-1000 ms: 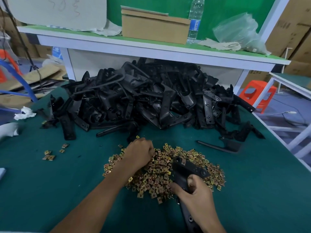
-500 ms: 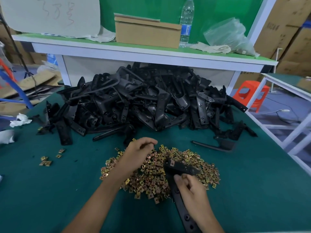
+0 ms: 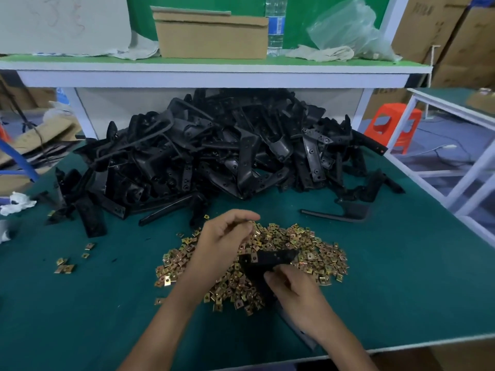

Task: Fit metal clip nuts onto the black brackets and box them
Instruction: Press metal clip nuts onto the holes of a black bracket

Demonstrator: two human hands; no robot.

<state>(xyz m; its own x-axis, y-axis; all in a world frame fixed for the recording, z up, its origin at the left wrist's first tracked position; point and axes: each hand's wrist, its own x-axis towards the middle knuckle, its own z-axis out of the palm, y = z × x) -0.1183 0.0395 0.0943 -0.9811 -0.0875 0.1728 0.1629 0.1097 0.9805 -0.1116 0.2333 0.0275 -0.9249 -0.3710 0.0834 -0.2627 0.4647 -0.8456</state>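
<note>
A: Brass-coloured clip nuts [image 3: 308,253] lie heaped on the green table [image 3: 401,277], and both hands sit over the heap. What is hard to make out?

B: The left hand [image 3: 225,236] has its fingers curled and its fingertips drawn together above the heap's far edge. It looks like a pinch, but I cannot tell whether a nut is in it. The right hand [image 3: 297,293] grips a black bracket [image 3: 270,259]; its broad end lies flat across the nuts, while its stem runs under the palm and wrist and is mostly hidden.

A: And farther back?

B: The bracket pile [image 3: 214,156] is a black tangle, with single pieces hard to separate. Its rear sits in shadow under the shelf [image 3: 214,73]. The water bottle [image 3: 276,25] beside the cardboard box [image 3: 211,36] is cut off at the top.

A: Where is there room?

B: Bare green lies left of the heap, save a few stray nuts [image 3: 65,266], and right of it out to the table's edge. One lone bracket [image 3: 337,212] lies between the pile and the heap. The near edge runs just under the right forearm.
</note>
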